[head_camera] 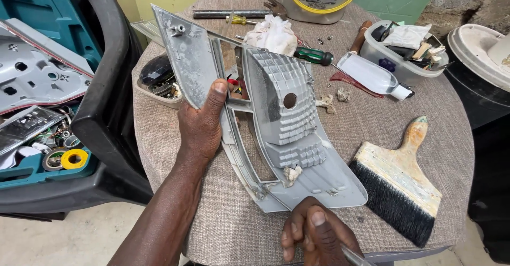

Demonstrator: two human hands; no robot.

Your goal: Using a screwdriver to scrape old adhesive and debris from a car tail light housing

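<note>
Two hands: both bare, both on one grey moulded plastic lamp housing [287, 133] with a ribbed reflector face and a round hole
Housing place: held tilted over the middle of the round table, its long frame running from 11 o'clock down to 5 o'clock
Left hand [201, 125]: grasping the housing's left flat panel, thumb over the front face, fingers hidden behind
Right hand [313, 234]: at 6 o'clock, fingers curled shut around a thin clear-handled tool [353, 255], knuckles just touching the housing's lower edge; the tool's tip is out of sight
Table [340, 170]: round, covered in beige-grey woven cloth
Brush [398, 183]: wide flat paintbrush with black bristles and a pale worn wooden handle, lying at 4 o'clock, apart from the housing
Bottle [374, 76]: clear plastic bottle lying on its side at 2 o'clock
Screwdriver [314, 56]: green-handled, at 1 o'clock, beside a crumpled white rag [273, 32]
Tub [409, 48]: clear plastic tub of small parts at 2 o'clock near the table's edge
Bucket [319, 0]: white bucket with a yellow handle at 12 o'clock
Toolcase [42, 85]: teal open case at 9 o'clock, off the table, holding grey parts and a yellow tape roll [74, 159]
</note>
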